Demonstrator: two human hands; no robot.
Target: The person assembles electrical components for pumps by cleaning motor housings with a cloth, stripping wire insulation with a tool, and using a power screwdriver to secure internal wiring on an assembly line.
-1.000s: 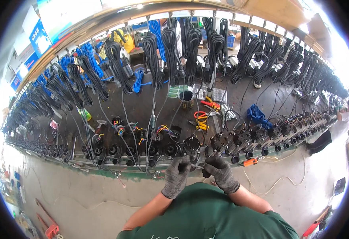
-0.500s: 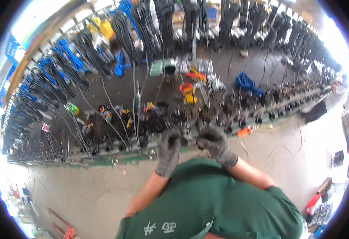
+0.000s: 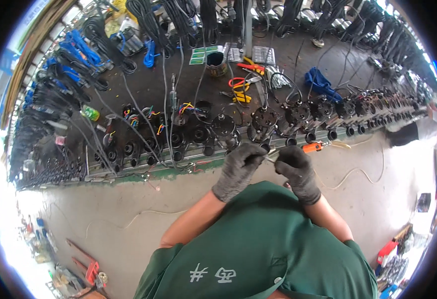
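Both my hands are in grey work gloves, close together just off the near edge of the bench. My left hand [image 3: 239, 171] is closed, fingertips pinched and pointing toward the other hand. A thin, pale piece [image 3: 270, 159] shows at its fingertips, too small to name. My right hand [image 3: 298, 172] is also closed, its curled fingers by that piece; what they hold is hidden. Just beyond stands a row of round black housings [image 3: 264, 119] with short black cylindrical necks. An orange-bodied hand tool [image 3: 312, 147] lies at the bench edge right of my right hand.
Yellow-handled pliers [image 3: 240, 92], red-handled pliers [image 3: 251, 67], a dark can [image 3: 215, 65] and a blue cloth [image 3: 321, 83] lie on the dark bench [image 3: 143, 94]. Coiled black cables [image 3: 143, 22] hang along the back, some trailing forward. A pale hose [image 3: 360, 170] crosses the floor.
My hands have shifted right along the bench edge and drawn nearer each other. The thin pale piece now shows between them. The view has tilted, bringing the housings closer and clearer.
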